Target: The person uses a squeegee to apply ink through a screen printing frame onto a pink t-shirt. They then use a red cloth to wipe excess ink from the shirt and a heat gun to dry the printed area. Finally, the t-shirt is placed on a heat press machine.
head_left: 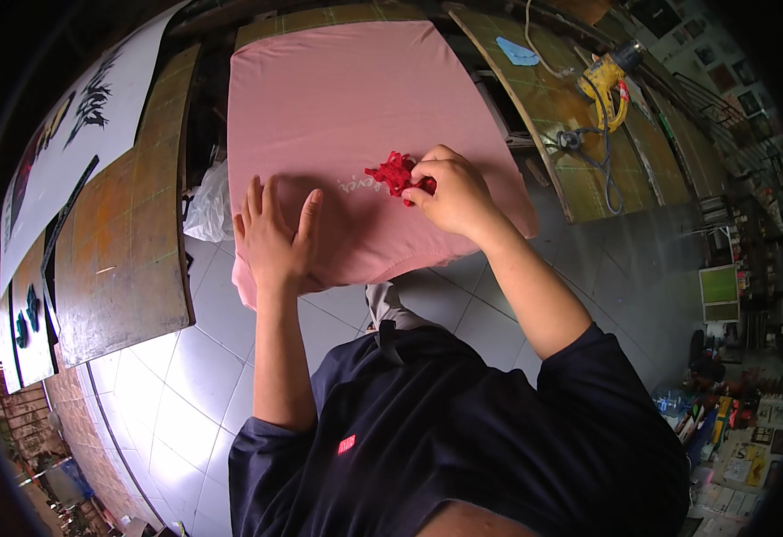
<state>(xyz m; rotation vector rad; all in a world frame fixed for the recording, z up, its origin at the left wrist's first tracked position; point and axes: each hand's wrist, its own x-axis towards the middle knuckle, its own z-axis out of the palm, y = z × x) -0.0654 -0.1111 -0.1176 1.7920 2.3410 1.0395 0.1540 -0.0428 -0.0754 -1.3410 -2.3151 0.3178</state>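
Observation:
A pink T-shirt [347, 98] is stretched over a board in front of me, with light lettering [356, 183] printed near its lower part. My left hand [275, 231] lies on the shirt left of the lettering, fingers spread and holding nothing. In my right hand [452, 192] is a bunched red cloth [393, 172], pinched between thumb and fingers. The cloth is over the right end of the lettering and covers part of it. Whether it presses on the fabric I cannot tell.
On the right board [535, 98] lie a yellow heat gun [604, 80] with a coiled cable and a small light-blue piece [518, 51]. A brown board [123, 259] with a printed white sheet [114, 80] stands left. A clear plastic bag [208, 208] hangs beside the shirt.

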